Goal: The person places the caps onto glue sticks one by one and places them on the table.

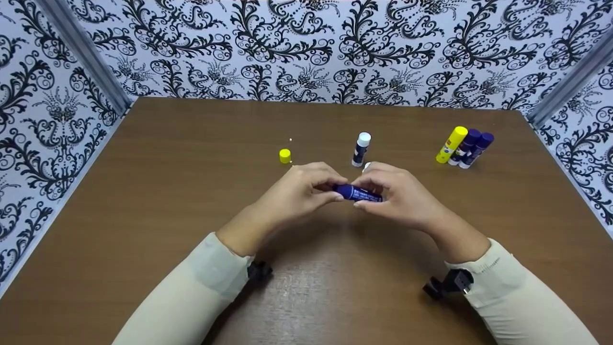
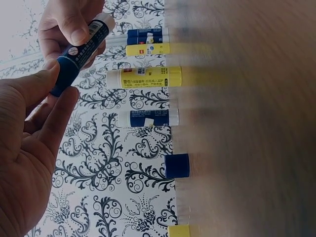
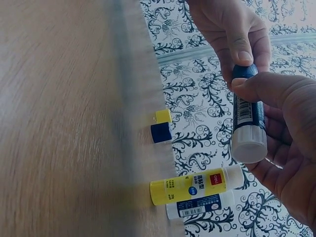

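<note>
1 navy cylindrical plastic glue stick (image 1: 366,194): left grip (image 1: 306,187) pinches its 9 o'clock end, right grip (image 1: 402,195) holds its body.
Brown wooden bench (image 1: 167,201): 12 o'clock, 1 white-topped navy stick (image 1: 360,152), 1 white-topped yellow stick (image 2: 145,77); 2 o'clock, 1 capped yellow stick (image 1: 451,144), 2 capped navy sticks (image 1: 476,150); 10 o'clock, 1 short yellow cap (image 1: 285,156); also 1 navy cap (image 2: 177,166).

In the right wrist view, lower centre, a yellow stick (image 3: 185,189) bears "deli" on red; in the left wrist view, upper centre, its print begins "警告". The held blue stick (image 3: 245,111): barcode, lettering too small.
</note>
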Demonstrator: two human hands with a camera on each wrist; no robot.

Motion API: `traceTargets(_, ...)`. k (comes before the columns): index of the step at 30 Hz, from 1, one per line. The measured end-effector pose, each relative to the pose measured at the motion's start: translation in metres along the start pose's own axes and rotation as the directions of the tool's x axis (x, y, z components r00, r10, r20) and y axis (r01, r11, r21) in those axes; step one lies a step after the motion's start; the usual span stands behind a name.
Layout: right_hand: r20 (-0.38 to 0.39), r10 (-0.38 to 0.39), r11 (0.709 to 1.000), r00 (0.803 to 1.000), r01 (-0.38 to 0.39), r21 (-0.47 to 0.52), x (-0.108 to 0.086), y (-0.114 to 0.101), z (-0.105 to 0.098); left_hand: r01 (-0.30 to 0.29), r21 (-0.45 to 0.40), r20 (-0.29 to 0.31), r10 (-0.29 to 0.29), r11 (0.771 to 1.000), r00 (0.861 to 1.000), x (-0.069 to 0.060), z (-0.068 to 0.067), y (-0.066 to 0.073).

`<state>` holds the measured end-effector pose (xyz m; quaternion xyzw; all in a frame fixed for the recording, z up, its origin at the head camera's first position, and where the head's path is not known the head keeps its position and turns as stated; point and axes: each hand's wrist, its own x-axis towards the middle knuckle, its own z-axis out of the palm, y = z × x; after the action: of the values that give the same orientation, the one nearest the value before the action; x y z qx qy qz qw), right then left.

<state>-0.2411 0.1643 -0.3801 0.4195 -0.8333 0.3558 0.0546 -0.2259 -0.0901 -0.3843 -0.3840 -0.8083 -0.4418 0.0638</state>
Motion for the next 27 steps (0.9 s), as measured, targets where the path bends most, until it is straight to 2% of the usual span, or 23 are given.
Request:
traceTargets(6,-0.007,-0.019,1.0,1.0,0.019,-0.016,0.0,0.0,-0.001,0.011,-0.005,0.003,-0.011,1.0,1.0,0.0,0.0,0.001)
traceTargets(14,0.011,0.01,1.0,1.0,-0.01,-0.027,0.001,-0.006,-0.006,0.028,-0.015,-0.003,-0.028,1.0,1.0,0.001,0.0,0.002)
traceTargets(21,0.02,0.013,1.0,1.0,-0.013,-0.024,0.001,-0.006,-0.009,0.066,-0.119,0.012,-0.065,0.991,0.998,0.001,0.001,0.002)
traceTargets(27,0.032,0.036,0.999,0.999,-0.036,-0.001,0.002,-0.008,-0.012,0.046,-0.138,0.007,-0.045,0.989,0.999,0.003,-0.001,0.003)
